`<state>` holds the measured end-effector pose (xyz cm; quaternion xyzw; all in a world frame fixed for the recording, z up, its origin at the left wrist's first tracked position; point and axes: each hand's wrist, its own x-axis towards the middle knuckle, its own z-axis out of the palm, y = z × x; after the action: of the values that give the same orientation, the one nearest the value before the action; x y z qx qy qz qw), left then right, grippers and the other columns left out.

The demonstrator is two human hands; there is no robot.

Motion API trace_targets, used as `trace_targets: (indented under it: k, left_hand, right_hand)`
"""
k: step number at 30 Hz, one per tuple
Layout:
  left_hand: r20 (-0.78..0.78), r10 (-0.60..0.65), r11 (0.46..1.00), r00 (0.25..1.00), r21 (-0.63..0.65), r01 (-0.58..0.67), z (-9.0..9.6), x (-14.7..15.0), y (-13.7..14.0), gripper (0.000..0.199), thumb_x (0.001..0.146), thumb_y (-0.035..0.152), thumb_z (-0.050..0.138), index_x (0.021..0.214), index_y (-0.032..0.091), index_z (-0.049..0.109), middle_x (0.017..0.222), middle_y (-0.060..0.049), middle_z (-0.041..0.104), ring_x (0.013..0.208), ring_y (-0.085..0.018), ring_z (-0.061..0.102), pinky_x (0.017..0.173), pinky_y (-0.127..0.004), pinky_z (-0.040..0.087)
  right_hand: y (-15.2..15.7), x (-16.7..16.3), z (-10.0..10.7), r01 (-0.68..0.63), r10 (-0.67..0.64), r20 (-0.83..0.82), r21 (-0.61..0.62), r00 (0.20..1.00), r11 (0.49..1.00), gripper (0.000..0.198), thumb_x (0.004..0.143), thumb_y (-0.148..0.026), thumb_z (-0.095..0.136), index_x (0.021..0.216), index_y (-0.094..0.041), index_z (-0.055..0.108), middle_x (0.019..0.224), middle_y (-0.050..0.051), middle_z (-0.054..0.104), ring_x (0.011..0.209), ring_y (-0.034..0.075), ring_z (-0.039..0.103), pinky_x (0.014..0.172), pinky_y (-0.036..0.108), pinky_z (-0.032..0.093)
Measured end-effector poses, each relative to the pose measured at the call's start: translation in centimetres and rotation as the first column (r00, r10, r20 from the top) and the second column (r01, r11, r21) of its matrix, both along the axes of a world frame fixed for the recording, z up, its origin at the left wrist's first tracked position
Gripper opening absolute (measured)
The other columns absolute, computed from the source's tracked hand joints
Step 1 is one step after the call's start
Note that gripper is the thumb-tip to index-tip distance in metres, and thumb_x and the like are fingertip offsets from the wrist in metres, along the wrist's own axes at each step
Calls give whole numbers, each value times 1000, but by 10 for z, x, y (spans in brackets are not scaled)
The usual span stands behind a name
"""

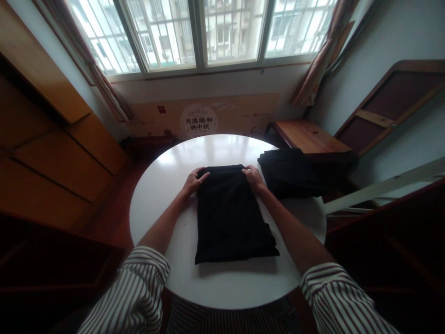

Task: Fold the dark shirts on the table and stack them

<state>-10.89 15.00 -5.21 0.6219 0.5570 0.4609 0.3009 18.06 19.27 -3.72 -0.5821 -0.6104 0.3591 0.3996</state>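
Observation:
A folded black garment (231, 213) lies in a flat rectangle on the round white table (156, 204); its exact kind is hidden by the folding. At its far left corner, my left hand (194, 181) grips the edge between thumb and fingers. My right hand (254, 178) pinches the far right corner in the same way. The near edge of the garment rests on the table, with a layer jutting out a little at the lower right. Just right of my right hand lies a second black folded stack of cloth (290, 171).
A wooden bench-like table (311, 139) stands beyond the table at the right. Wooden cabinets (59, 162) line the left side. A barred window (201, 35) with curtains is ahead, above a printed banner (239, 113). A pale rail (385, 185) slants in from the right.

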Motion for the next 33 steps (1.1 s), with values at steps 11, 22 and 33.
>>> trace_targets:
  k: [11,22,33]
  left_hand:
    - [-64,-3,1000,998,23,4,-2,2,4,44,81,34,73,120,16,66,118,-12,69,111,-26,63,100,-41,49]
    - [-295,167,946,941,317,-69,24,12,-13,31,85,28,70,114,16,67,115,-13,66,113,-28,58,104,-45,43]
    - [-786,-481,701,389,-77,709,67,156,-169,54,83,69,61,95,16,59,86,-8,64,70,-21,63,55,-30,43]
  right_hand:
    - [-9,-9,4,-41,33,-296,-22,955,999,32,72,-33,74,98,-15,67,95,10,74,88,22,70,79,33,57]
    - [-4,2,3,-80,81,-324,16,943,997,40,71,-22,64,110,-15,66,93,8,74,85,21,70,78,35,57]
    - [-1,-6,-7,-56,70,-258,64,964,996,23,74,-22,61,94,-16,69,101,9,72,97,22,67,89,35,54]
